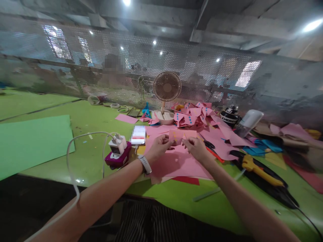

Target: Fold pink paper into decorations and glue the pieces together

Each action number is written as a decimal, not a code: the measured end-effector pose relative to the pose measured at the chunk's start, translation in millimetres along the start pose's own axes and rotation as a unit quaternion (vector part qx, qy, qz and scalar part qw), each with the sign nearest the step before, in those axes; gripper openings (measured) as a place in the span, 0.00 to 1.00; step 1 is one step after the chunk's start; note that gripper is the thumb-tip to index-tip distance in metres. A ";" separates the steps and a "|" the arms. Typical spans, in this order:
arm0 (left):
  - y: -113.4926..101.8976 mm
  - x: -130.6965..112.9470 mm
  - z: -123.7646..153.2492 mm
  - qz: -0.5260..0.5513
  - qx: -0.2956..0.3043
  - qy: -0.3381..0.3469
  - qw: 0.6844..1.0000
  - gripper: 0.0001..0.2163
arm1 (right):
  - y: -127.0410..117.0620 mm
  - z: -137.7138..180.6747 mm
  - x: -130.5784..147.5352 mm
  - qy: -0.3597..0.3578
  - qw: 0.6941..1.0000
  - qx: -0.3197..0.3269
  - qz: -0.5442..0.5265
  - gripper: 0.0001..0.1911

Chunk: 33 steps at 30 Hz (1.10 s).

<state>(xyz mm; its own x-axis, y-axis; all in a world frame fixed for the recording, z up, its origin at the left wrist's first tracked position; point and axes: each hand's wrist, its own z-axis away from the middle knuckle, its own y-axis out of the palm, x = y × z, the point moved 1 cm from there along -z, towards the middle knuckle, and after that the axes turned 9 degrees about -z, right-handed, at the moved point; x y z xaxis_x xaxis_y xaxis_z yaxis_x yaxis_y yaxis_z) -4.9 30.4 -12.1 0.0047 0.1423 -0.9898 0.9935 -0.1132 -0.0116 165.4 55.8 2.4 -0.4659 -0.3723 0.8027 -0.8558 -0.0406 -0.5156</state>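
Small pink paper piece held above larger pink sheets
Left hand and right hand both pinch it; a fan stands beyond on the green desk.

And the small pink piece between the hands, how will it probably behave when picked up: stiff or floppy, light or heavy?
The pink piece is probably light: the left hand and right hand pinch it by the fingertips. It seems fairly stiff, since its upper edge stands without drooping. It looks thin, so it might crease if squeezed.
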 end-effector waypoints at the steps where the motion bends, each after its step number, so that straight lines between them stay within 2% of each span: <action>1: 0.3 -0.8 0.2 0.002 -0.002 0.005 1.000 0.12 | 2.9 1.3 -0.4 0.046 0.997 0.023 -0.060 0.19; 4: 1.6 -2.2 1.7 -0.002 -0.009 0.022 1.000 0.11 | 14.4 7.0 -0.3 0.131 0.966 0.076 -0.208 0.21; 8: 2.4 -1.6 2.7 -0.003 -0.003 0.043 0.999 0.11 | 23.9 10.9 -1.9 0.127 0.951 0.072 -0.271 0.19; 19: 2.2 -3.1 3.2 -0.008 -0.001 0.046 0.999 0.11 | 23.6 9.8 -8.7 0.095 0.950 0.061 -0.291 0.17; 25: 0.3 1.0 0.2 0.003 0.012 0.053 0.999 0.13 | 19.7 8.8 -8.1 0.040 0.968 0.060 -0.241 0.16; 33: -0.8 -2.7 3.4 0.006 0.031 0.051 0.998 0.12 | 22.8 7.0 -14.7 0.035 0.955 -0.001 -0.294 0.17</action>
<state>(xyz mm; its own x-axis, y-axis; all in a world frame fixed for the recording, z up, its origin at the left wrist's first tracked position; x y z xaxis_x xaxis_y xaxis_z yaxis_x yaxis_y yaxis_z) -6.1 26.8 -9.9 0.0310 0.2404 -0.9702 0.9842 -0.1765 -0.0123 154.3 53.8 -23.2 0.0810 -0.2231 0.9714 -0.9747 -0.2214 0.0304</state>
